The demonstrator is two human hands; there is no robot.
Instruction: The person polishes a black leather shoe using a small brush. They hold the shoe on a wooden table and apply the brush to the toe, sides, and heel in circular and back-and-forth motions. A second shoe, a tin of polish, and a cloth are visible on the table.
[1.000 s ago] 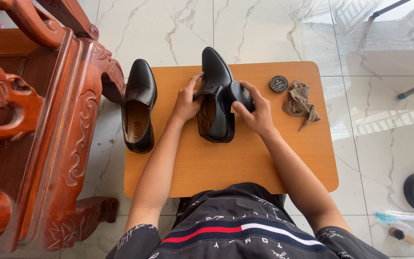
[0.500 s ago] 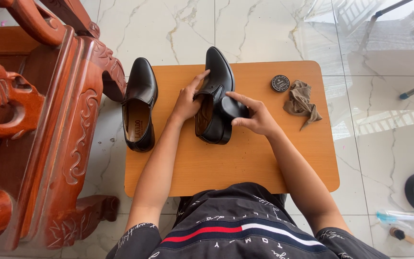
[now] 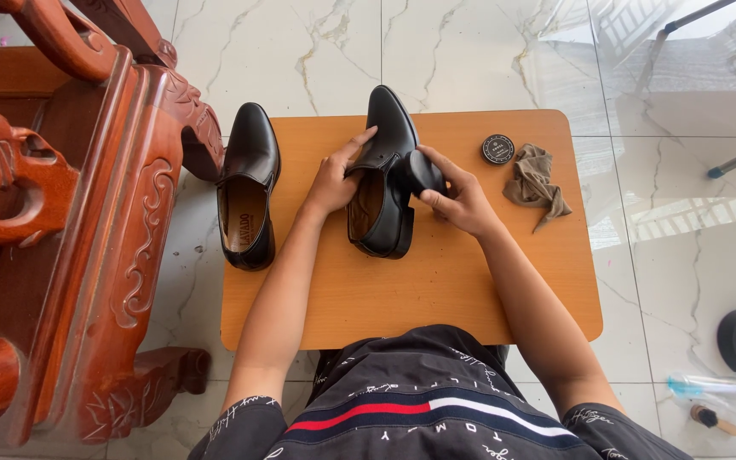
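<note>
Bright daylight, sharp, floor glare

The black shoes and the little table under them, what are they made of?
The shoe in the hands and the other shoe look like smooth black leather, though it could be imitation: both have a soft shine, and the second has a tan lining inside. The table looks like wood or wood laminate with an even, matte orange-brown top; the grain is too faint to tell.
</note>
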